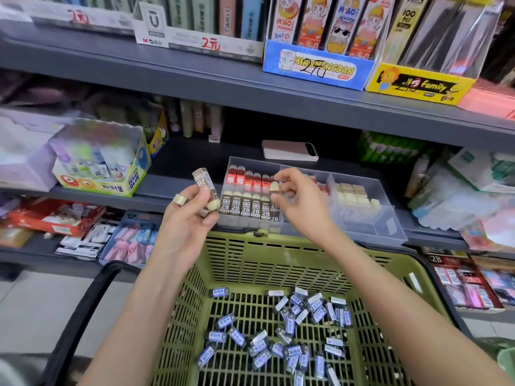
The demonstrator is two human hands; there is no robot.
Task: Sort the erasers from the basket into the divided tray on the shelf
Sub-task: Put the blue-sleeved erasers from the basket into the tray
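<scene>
A clear divided tray (370,215) stands on the middle shelf. Its left compartment holds a back row of red-sleeved erasers (248,178) and a front row of brown 2B erasers (245,208); the right compartment holds cream erasers (355,195). My left hand (189,215) grips a brown 2B eraser (204,188) left of the tray. My right hand (299,196) pinches the white top of another brown eraser (274,207) at the right end of the front row. Below, the green basket (278,263) holds several blue-sleeved erasers (292,330).
A pink phone (289,150) lies on the shelf behind the tray. A glue display box (103,162) stands left of the tray, green packets to the right. The basket's black handle (80,316) hangs at its left. Lower shelves carry more stationery.
</scene>
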